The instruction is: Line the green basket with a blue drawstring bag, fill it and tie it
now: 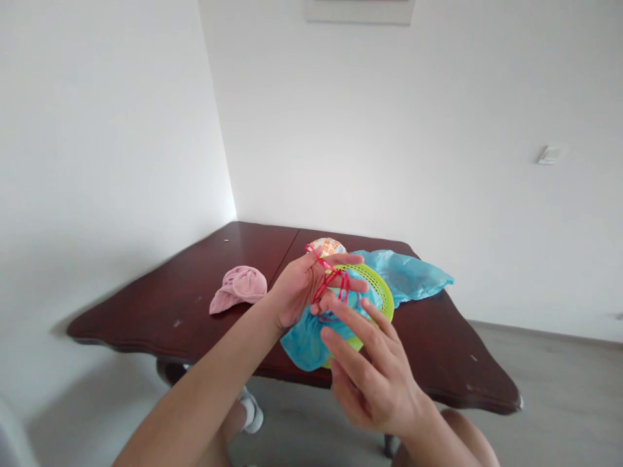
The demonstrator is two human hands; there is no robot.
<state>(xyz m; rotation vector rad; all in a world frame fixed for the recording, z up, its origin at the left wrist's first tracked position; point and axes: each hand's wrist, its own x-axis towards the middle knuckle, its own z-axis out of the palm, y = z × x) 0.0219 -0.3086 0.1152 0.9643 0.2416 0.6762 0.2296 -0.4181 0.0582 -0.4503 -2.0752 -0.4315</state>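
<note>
Thin red string [335, 279] is looped round the fingers of my left hand [298, 285], which is held above the table with some fingers stretched out. Just below and to the right is my right hand [377, 370]. Its fingers are spread and reach toward the loops; whether a fingertip touches the string I cannot tell. Beneath both hands sits a yellow-green basket [387, 295] with a perforated rim. A crumpled blue plastic bag [304, 340] lies in it and hangs over its near left side, partly hidden by my hands.
A second blue plastic bag [416, 275] is spread behind the basket on the right. Behind my left hand is a white and orange printed bag [327, 246]. A pink folded cloth item [241, 287] rests on the dark wooden table [185, 279], which stands against white walls.
</note>
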